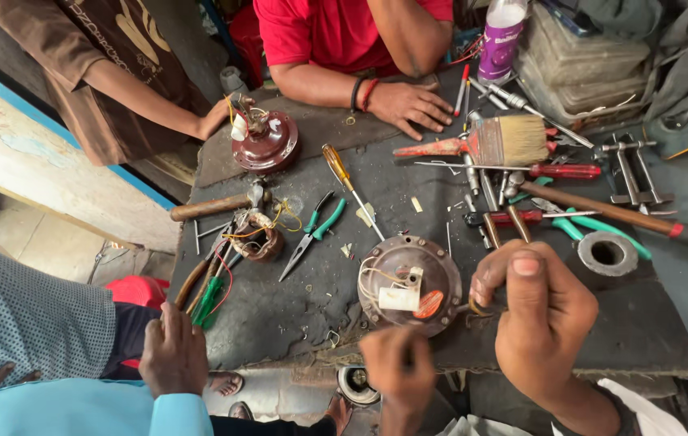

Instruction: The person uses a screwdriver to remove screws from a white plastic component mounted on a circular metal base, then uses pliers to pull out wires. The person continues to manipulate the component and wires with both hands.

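The round motor housing [410,284] sits at the worktable's [651,339] near edge; the right hand [542,311] pinches a wire end just beside its rim, the left hand [396,363] is curled shut below it, contents unclear, green-handled pliers [311,234] lying nearby

Soft, even daylight falls over my counter [344,315], bright enough to show every scratch in its dark top, and the shadows under the tools are faint and short. The pale wall [29,153] at the left edge is the brightest patch and looks a little washed out, with no hard glare elsewhere. My hands, the right [542,311] and the left [396,363], sit close to the lens, slightly soft, and the wide view bends lines near the corners.
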